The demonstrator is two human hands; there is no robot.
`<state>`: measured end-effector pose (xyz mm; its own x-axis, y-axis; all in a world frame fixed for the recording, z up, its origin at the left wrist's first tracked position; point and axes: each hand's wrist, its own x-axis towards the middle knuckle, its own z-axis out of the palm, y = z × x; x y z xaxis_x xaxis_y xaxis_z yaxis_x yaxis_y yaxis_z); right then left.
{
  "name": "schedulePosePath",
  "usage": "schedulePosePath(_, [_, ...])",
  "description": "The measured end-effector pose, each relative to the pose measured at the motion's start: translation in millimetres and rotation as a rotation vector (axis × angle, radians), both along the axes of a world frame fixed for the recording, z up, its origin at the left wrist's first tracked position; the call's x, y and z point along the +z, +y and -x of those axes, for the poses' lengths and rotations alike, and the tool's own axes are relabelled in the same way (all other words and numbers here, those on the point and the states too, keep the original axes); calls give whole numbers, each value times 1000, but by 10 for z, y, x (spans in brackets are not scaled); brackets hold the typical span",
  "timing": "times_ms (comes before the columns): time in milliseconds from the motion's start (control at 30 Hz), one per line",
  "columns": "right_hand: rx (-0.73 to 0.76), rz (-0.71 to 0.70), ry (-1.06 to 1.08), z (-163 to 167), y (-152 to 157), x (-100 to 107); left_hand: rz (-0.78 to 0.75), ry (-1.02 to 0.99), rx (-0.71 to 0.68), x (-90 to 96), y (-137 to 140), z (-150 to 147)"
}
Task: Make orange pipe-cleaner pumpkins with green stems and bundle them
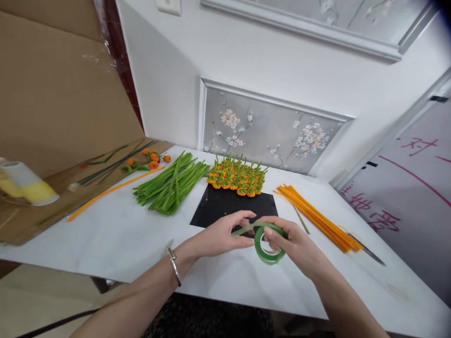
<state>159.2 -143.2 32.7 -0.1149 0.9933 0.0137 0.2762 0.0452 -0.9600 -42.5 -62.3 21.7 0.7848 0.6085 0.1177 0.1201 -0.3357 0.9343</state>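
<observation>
My right hand [287, 239] grips a roll of green floral tape [261, 253], with the thumb at its upper side and fingers through or behind the ring. A pale green strip of tape runs from the roll to my left hand [221, 234], whose curved fingers and thumb are around its end; the exact pinch point is hidden. Both hands are above the near edge of a black sheet [207, 209]. On the sheet's far part stand several rows of small orange flower heads [251, 191] with green stems pointing up.
Green pipe cleaners [172, 188] lie heaped at left, orange pipe cleaners [317, 218] at right beside scissors-like dark blades [373, 256]. Finished orange flowers [153, 164] and a yellow-white spool [31, 185] rest on cardboard [63, 197] at far left. A wall borders the white table [105, 244].
</observation>
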Motion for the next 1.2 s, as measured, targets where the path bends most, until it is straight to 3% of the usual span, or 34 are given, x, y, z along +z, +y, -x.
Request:
schedulePosePath(67, [-47, -16, -44, -96, -32, 0, 111, 29, -45, -6, 14, -52])
schedulePosePath(200, [-179, -23, -135, -369, -148, -29, 244, 30, 81, -15, 85, 11])
schedulePosePath(333, [-244, 5, -179, -605, -267, -150, 390, -17, 116, -19, 150, 73])
schedulePosePath(633, [-238, 66, -355, -809, -244, -562, 365, -28, 245, 13, 186, -23])
schedulePosePath(833, [-129, 101, -346, -787, -240, -453, 604, -291, 377, 37, 197, 18])
schedulePosePath(1033, [-50, 108, -258, -707, -258, -346, 729, -489, 515, -5, 286, 104])
schedulePosePath(1200, [-101, 96, -194, -685, -193, -418, 856, -637, 642, 40, 335, 105])
